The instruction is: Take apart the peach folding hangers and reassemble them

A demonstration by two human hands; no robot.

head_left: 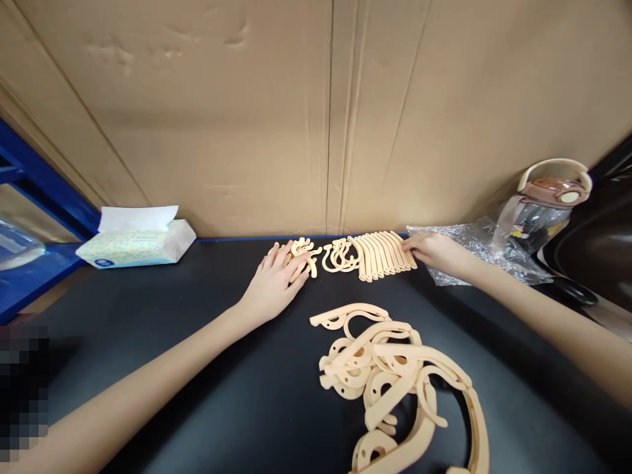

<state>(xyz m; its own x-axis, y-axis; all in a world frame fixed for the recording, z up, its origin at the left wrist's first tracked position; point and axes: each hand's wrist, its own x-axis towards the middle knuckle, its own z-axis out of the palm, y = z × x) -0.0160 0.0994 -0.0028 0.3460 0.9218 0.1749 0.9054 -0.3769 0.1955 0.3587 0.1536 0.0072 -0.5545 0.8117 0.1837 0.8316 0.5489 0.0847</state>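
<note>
A neat row of cream plastic hook-shaped pieces (365,255) lies at the far edge of the black table (207,368). My left hand (275,283) rests flat, fingers stretched, with its fingertips on the left end of that row. At the row's right end, my right hand (433,252) presses its fingers against the last pieces. A loose heap of the same cream pieces (395,382) lies nearer to me, right of centre.
A tissue pack (135,245) sits at the far left beside a blue frame (44,197). Crumpled clear plastic (474,253) and a drink bottle with a handle (540,210) lie at the far right. A cardboard wall (316,112) backs the table.
</note>
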